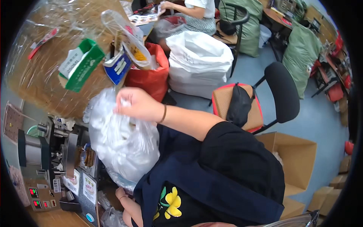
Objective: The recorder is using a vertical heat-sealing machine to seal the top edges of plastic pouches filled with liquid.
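A large, clear plastic bag (pixel 124 143) stuffed with white, translucent contents bulges in front of my torso. My right hand (pixel 136 104) is closed at the bag's top, its fingers curled round the gathered plastic. Low beside the bag, only a small part of my left hand (pixel 120 192) shows above the wrist. Its fingers are hidden at the bag's lower side, so their grip cannot be made out. What exactly fills the bag is blurred by the plastic.
A plastic-covered table (pixel 49 79) bears a green box (pixel 85 64) and a blue box (pixel 118 66). A sealing machine (pixel 41 151) stands at left. Beyond are a red bag (pixel 151 81), a white sack (pixel 196 64), a chair (pixel 280 90), an open carton (pixel 298 159) and a seated person (pixel 196 17).
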A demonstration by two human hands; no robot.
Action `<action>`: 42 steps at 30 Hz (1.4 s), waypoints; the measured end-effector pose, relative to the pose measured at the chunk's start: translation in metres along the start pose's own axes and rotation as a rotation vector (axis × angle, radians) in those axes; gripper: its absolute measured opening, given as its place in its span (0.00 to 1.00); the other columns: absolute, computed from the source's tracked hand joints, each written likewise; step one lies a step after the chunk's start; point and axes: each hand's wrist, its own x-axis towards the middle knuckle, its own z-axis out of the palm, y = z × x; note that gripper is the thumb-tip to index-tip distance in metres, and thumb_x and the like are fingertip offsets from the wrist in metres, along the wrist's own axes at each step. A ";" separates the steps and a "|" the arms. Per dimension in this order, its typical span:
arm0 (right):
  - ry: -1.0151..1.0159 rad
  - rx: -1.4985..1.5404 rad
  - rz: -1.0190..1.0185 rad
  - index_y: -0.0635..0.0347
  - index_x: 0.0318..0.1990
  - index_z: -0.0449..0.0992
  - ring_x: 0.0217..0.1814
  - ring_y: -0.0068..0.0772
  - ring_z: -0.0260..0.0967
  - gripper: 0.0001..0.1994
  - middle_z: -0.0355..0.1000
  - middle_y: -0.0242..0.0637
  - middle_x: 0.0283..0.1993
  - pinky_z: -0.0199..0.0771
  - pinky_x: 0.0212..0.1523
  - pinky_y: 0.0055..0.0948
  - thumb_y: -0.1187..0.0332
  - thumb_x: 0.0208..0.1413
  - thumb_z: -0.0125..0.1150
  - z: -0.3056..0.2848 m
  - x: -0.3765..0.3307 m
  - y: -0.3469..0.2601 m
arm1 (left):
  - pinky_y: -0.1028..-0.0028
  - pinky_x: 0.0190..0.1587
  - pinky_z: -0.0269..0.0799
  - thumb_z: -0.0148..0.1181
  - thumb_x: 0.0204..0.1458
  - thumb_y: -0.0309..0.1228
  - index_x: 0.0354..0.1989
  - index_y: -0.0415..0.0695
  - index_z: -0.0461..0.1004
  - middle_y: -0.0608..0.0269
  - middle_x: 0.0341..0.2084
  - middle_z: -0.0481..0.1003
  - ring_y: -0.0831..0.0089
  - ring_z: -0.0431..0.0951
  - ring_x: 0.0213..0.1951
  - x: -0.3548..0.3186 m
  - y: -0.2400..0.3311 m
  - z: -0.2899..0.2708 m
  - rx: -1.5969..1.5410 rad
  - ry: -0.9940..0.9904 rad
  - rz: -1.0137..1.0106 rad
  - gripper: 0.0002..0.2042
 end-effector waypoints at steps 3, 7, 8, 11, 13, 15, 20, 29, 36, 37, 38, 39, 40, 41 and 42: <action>0.197 0.018 -0.183 0.58 0.34 0.72 0.36 0.13 0.66 0.07 0.70 0.23 0.35 0.69 0.38 0.18 0.73 0.58 0.67 -0.033 -0.005 -0.028 | 0.58 0.58 0.68 0.48 0.64 0.43 0.60 0.38 0.68 0.50 0.57 0.72 0.55 0.72 0.57 0.035 -0.004 -0.012 -0.055 -0.044 -0.030 0.23; 0.329 -0.053 -0.310 0.60 0.36 0.73 0.38 0.13 0.69 0.06 0.71 0.25 0.35 0.71 0.39 0.16 0.76 0.58 0.67 -0.072 -0.027 -0.115 | 0.58 0.60 0.66 0.47 0.66 0.43 0.62 0.38 0.67 0.52 0.59 0.71 0.55 0.71 0.58 0.078 0.005 -0.072 -0.175 -0.081 -0.049 0.24; 0.400 -0.224 -0.378 0.61 0.36 0.73 0.39 0.14 0.70 0.06 0.71 0.26 0.35 0.71 0.39 0.16 0.77 0.57 0.66 -0.078 -0.037 -0.139 | 0.58 0.61 0.66 0.46 0.66 0.44 0.62 0.38 0.66 0.52 0.59 0.71 0.55 0.71 0.58 0.084 0.000 -0.079 -0.205 -0.101 -0.049 0.24; 0.729 -0.818 -0.664 0.63 0.37 0.74 0.35 0.15 0.68 0.07 0.71 0.27 0.35 0.70 0.37 0.16 0.80 0.55 0.68 -0.122 -0.068 -0.180 | 0.57 0.61 0.66 0.48 0.66 0.44 0.63 0.38 0.66 0.53 0.59 0.71 0.54 0.72 0.58 0.097 -0.006 -0.052 -0.270 -0.246 -0.014 0.25; 0.977 -1.324 -0.896 0.64 0.34 0.75 0.32 0.16 0.66 0.07 0.71 0.28 0.33 0.69 0.35 0.16 0.80 0.54 0.69 -0.134 -0.106 -0.223 | 0.58 0.60 0.68 0.52 0.65 0.43 0.63 0.39 0.67 0.55 0.58 0.72 0.55 0.72 0.58 0.075 0.013 -0.025 -0.263 -0.277 -0.029 0.24; 1.194 -1.500 -1.112 0.64 0.33 0.75 0.31 0.18 0.65 0.09 0.70 0.29 0.31 0.68 0.35 0.17 0.77 0.52 0.72 -0.128 -0.148 -0.271 | 0.59 0.60 0.69 0.56 0.63 0.41 0.63 0.41 0.67 0.56 0.58 0.73 0.56 0.73 0.58 0.067 0.027 -0.016 -0.251 -0.313 -0.039 0.24; 1.500 -1.632 -1.293 0.66 0.33 0.76 0.31 0.24 0.69 0.14 0.73 0.37 0.32 0.73 0.36 0.21 0.69 0.48 0.78 -0.113 -0.196 -0.310 | 0.66 0.52 0.72 0.58 0.62 0.42 0.56 0.42 0.70 0.62 0.46 0.76 0.67 0.76 0.47 0.089 0.033 -0.031 0.007 -0.355 0.138 0.20; 1.516 -2.057 -0.890 0.59 0.54 0.75 0.54 0.51 0.67 0.25 0.67 0.57 0.55 0.64 0.59 0.43 0.59 0.51 0.73 -0.116 -0.171 -0.255 | 0.63 0.62 0.67 0.51 0.65 0.32 0.59 0.32 0.67 0.53 0.55 0.71 0.60 0.75 0.55 0.015 0.019 0.016 0.067 -0.442 0.754 0.19; -0.454 -0.812 -0.023 0.63 0.44 0.74 0.40 0.36 0.72 0.11 0.71 0.40 0.41 0.73 0.43 0.30 0.71 0.55 0.64 0.006 -0.049 0.025 | 0.71 0.38 0.75 0.62 0.60 0.31 0.38 0.45 0.76 0.73 0.29 0.75 0.80 0.73 0.29 0.035 0.045 0.091 -0.181 -0.242 0.364 0.04; -0.625 -0.548 0.079 0.62 0.39 0.77 0.35 0.38 0.74 0.12 0.74 0.40 0.32 0.73 0.40 0.36 0.62 0.58 0.64 0.032 -0.055 0.084 | 0.74 0.33 0.73 0.64 0.58 0.30 0.35 0.46 0.74 0.73 0.26 0.74 0.81 0.73 0.26 0.029 0.046 0.101 -0.199 -0.228 0.373 0.05; -0.688 -0.355 0.415 0.63 0.39 0.77 0.36 0.36 0.75 0.15 0.75 0.40 0.33 0.74 0.41 0.35 0.58 0.60 0.63 0.067 -0.058 0.116 | 0.75 0.32 0.71 0.65 0.57 0.30 0.33 0.46 0.73 0.72 0.25 0.74 0.81 0.72 0.25 0.025 0.046 0.104 -0.185 -0.245 0.379 0.06; -0.732 -0.180 0.761 0.64 0.39 0.78 0.38 0.34 0.75 0.18 0.76 0.41 0.34 0.74 0.41 0.34 0.54 0.61 0.62 0.099 -0.064 0.139 | 0.76 0.30 0.70 0.66 0.57 0.29 0.32 0.46 0.72 0.72 0.25 0.74 0.81 0.72 0.25 0.021 0.043 0.106 -0.171 -0.273 0.383 0.07; -0.797 -0.259 0.654 0.65 0.39 0.78 0.37 0.32 0.75 0.19 0.76 0.40 0.34 0.74 0.39 0.32 0.53 0.61 0.62 0.124 -0.070 0.161 | 0.76 0.29 0.69 0.66 0.56 0.29 0.31 0.46 0.72 0.72 0.24 0.73 0.82 0.71 0.24 0.019 0.035 0.110 -0.188 -0.232 0.415 0.08; -0.851 -0.336 0.538 0.65 0.40 0.78 0.37 0.29 0.75 0.21 0.76 0.39 0.34 0.74 0.38 0.30 0.51 0.61 0.61 0.144 -0.072 0.183 | 0.77 0.28 0.68 0.67 0.56 0.29 0.31 0.45 0.71 0.72 0.23 0.72 0.82 0.71 0.23 0.018 0.028 0.114 -0.202 -0.200 0.451 0.08; -0.870 -0.246 0.645 0.64 0.37 0.78 0.33 0.23 0.72 0.18 0.74 0.33 0.29 0.72 0.32 0.26 0.54 0.62 0.62 0.160 -0.074 0.201 | 0.78 0.30 0.68 0.63 0.59 0.30 0.31 0.44 0.70 0.72 0.23 0.71 0.84 0.71 0.26 0.011 0.028 0.119 -0.170 -0.205 0.527 0.08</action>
